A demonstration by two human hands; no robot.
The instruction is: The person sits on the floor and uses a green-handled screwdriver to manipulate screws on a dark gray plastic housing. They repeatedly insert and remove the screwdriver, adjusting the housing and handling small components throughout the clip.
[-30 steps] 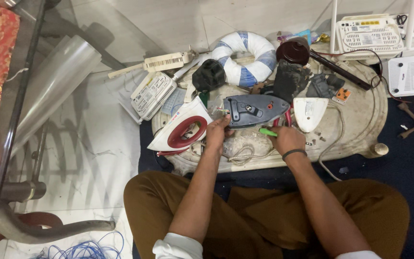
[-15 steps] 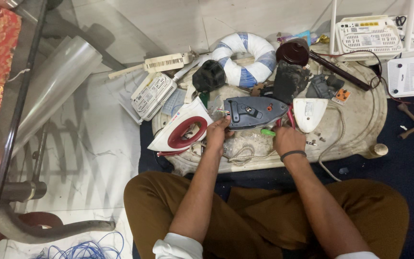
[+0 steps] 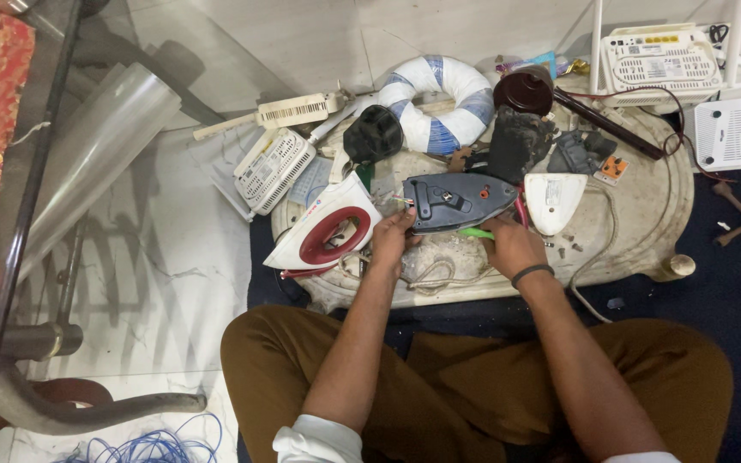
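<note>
Head view: person sits on floor, legs apart, working over a worn whitish board (image 3: 645, 223) laid on a dark mat.
Work piece: grey iron soleplate unit (image 3: 460, 201), underside up, lying on the board betw. both hands, screws and a red part showing on it.
Left hand (image 3: 390, 240): fingers pinch the soleplate's blunt left end, near some thin coloured wires; steadies it.
Right hand (image 3: 512, 244): closed on a green-handled tool (image 3: 476, 232), prob. a screwdriver, tip hidden under the plate edge; dark band on wrist.
Nearby: red-and-white iron shell (image 3: 323, 233) just left of left hand; white cover piece (image 3: 553, 201) just right of the plate; black parts (image 3: 516, 141) behind; blue-white ring (image 3: 439, 103) further back; white routers (image 3: 662, 56) top right.
Doing it well (judgement): keep left hand pressing plate flat so it can't spin; keep tool square on the fastener, push down firm, turn slow; mind loose wires by left fingers; small screws lie on the board to the right, so keep any removed ones there.
</note>
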